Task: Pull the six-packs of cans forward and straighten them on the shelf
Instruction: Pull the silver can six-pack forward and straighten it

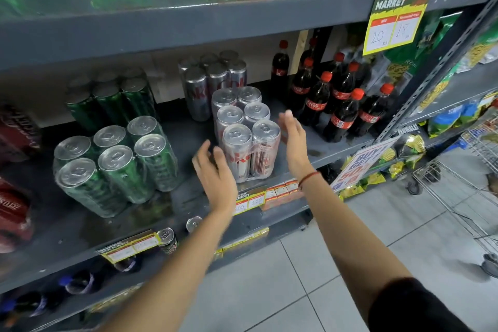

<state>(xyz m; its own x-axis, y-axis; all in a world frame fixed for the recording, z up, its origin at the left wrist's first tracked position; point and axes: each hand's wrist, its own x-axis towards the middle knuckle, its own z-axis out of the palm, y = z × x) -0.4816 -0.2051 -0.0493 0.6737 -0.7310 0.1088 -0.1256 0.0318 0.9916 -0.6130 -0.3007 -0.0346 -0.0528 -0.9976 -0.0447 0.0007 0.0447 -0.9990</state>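
Observation:
A silver six-pack of cans (246, 132) in plastic wrap stands at the front edge of the grey middle shelf (186, 197). My left hand (215, 172) is open just left of it, fingers near its front can. My right hand (295, 140) is open beside its right side, palm facing the pack. Neither hand grips it. A second silver six-pack (213, 81) stands further back. A green six-pack (116, 164) sits near the front on the left, turned at an angle, with another green six-pack (110, 100) behind it.
Cola bottles with red caps (336, 105) stand close to the right of my right hand. Red can packs (13, 197) sit at the far left. Green and orange bottles fill the shelf above. A price sign (396, 19) hangs at upper right. A wire trolley (458, 191) stands on the tiled floor.

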